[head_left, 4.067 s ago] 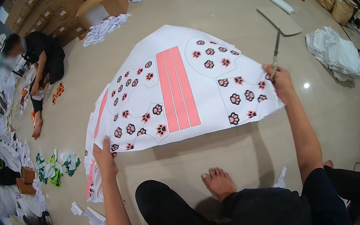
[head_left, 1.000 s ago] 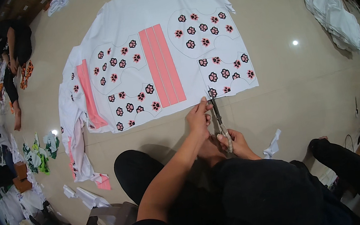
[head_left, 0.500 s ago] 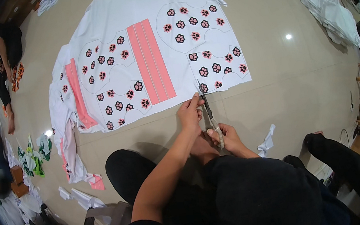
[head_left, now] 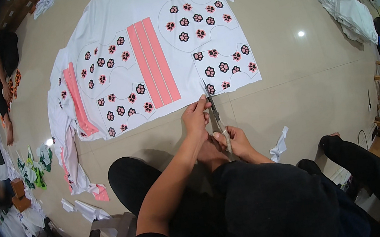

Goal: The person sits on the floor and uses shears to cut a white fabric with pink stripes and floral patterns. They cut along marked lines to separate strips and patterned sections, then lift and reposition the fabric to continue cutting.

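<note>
A large white printed fabric sheet point(head_left: 152, 51) lies spread flat on the tan tiled floor point(head_left: 311, 88), and everything else is best placed against it. The sheet carries outlined panels dotted with black-and-pink paw prints and, between them, a block of pink stripes. The person sits on the floor at the sheet's near edge, legs in dark trousers folded below it. Their left hand point(head_left: 195, 117) rests at that near edge, fingers curled and pinching the cloth just left of the cut line. Their right hand point(head_left: 232, 140) is a little nearer to the body, just off the sheet, closed around the handles of a pair of scissors point(head_left: 215, 115). The blades point away from the person and reach into the sheet's near edge beside the lower paw-print panel; how far apart the blades stand is too small to tell. Just right of the hands, off the sheet, a small white fabric scrap point(head_left: 280, 144) lies crumpled on the floor. Well to the right of the sheet, a pile of white cloth point(head_left: 345, 7) sits heaped up. Beyond the sheet's left side another person point(head_left: 2, 61) in dark clothes crouches over coloured pieces, and more cut pieces point(head_left: 37, 162) lie scattered along that side near the sheet's trailing corner.
</note>
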A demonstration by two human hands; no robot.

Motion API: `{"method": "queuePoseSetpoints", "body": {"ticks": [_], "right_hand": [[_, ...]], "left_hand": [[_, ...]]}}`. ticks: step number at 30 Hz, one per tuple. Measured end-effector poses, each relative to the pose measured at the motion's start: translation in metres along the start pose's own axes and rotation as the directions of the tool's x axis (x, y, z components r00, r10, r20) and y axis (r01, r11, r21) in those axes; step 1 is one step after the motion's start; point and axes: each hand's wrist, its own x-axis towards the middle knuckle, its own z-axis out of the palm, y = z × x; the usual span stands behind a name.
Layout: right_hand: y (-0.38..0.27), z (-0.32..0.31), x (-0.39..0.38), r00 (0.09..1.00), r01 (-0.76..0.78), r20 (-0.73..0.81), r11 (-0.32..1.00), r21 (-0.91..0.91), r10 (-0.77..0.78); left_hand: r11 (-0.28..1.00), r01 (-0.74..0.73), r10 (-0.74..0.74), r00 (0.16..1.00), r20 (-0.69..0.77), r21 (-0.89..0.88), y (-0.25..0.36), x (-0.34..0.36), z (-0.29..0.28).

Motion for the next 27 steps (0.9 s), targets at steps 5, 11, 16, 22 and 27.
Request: {"method": "queuePoseSetpoints", "body": {"ticks": [5, 11, 16, 22, 27], "right_hand": [[0.0001, -0.0008, 0.0000, 0.999, -0.031, -0.005, 0.999, 0.006, 0.031], [-0.0005, -0.0006, 0.0006, 1.000, -0.016, -0.013, 1.000, 0.022, 0.016], [-0.0063, 0.0016, -0.0031, 0.999, -0.040, -0.011, 0.999, 0.016, 0.040], [-0.0026, -0.0027, -0.0032, 0.999, -0.032, -0.026, 0.999, -0.002, 0.032], [-0.0039, -0.0026, -0.0044, 1.000, -0.023, -0.021, 1.000, -0.019, 0.022]], "left_hand": [[1.000, 0.014, -0.014, 1.000, 0.007, 0.004, 0.0012, -0.0023, -0.0008], [1.000, 0.001, -0.001, 1.000, 0.006, 0.003, 0.0003, -0.0022, -0.0007], [1.000, -0.010, 0.011, 0.999, -0.042, 0.011, 0.0011, -0.0033, 0.0014], [1.000, -0.009, 0.010, 0.999, -0.039, 0.014, 0.0002, -0.0033, 0.0038], [1.000, -0.015, 0.017, 0.999, -0.049, 0.023, -0.0014, -0.0006, 0.0026]]}}
